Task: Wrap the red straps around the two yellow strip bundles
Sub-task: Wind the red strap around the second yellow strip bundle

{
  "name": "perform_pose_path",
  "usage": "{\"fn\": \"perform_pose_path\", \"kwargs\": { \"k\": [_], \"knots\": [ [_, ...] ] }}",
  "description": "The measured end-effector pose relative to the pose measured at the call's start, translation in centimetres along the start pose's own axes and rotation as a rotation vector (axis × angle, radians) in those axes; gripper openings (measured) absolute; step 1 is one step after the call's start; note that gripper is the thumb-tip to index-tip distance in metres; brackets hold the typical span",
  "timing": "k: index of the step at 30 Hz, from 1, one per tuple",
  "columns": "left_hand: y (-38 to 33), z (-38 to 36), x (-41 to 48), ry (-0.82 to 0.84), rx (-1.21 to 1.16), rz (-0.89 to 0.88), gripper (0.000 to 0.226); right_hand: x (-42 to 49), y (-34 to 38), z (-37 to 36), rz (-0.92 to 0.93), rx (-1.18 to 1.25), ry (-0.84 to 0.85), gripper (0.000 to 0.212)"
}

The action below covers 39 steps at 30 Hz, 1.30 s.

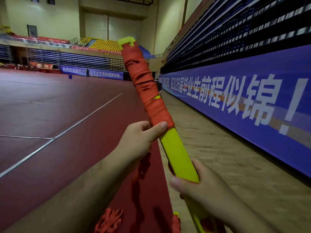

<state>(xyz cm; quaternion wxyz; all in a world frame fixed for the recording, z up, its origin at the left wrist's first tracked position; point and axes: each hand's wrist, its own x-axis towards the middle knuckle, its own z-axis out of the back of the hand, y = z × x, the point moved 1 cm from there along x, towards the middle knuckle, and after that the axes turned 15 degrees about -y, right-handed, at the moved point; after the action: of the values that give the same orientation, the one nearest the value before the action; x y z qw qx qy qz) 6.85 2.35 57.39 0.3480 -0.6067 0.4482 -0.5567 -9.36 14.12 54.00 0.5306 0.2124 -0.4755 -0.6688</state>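
Head view: yellow strip bundle (176, 152) tilts up-left; left hand (138, 138) pinches red strap (144, 81), right hand (198, 187) grips bundle.

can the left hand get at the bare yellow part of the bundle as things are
Probably yes: the left hand pinches the red strap at the wrap's lower edge, and the yellow bundle just below it lies bare down to where the right hand grips it.
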Motion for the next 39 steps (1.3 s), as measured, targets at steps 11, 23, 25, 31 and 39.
{"fn": "perform_pose_path", "kwargs": {
  "k": [11,23,25,31,39],
  "knots": [
    [1.1,2.4,0.6,0.178,0.045,-0.057,0.029,-0.8,-0.5,-1.7,0.017,0.168,-0.017,0.036],
    [2.2,3.2,0.2,0.468,-0.087,-0.066,0.055,-0.6,-0.6,-1.1,-0.084,0.584,0.509,0.050],
    [2.4,3.4,0.3,0.482,-0.110,-0.096,0.078,-0.5,-1.0,-1.1,-0.108,0.625,0.595,0.048],
    [1.3,3.5,-0.2,0.402,-0.072,-0.158,0.037,0.5,-0.6,0.0,-0.066,0.432,0.428,0.053],
    [1.7,2.4,-0.5,0.136,-0.018,-0.132,0.030,0.5,-1.1,-1.6,0.292,-0.346,-0.298,0.040]
  ]
}}
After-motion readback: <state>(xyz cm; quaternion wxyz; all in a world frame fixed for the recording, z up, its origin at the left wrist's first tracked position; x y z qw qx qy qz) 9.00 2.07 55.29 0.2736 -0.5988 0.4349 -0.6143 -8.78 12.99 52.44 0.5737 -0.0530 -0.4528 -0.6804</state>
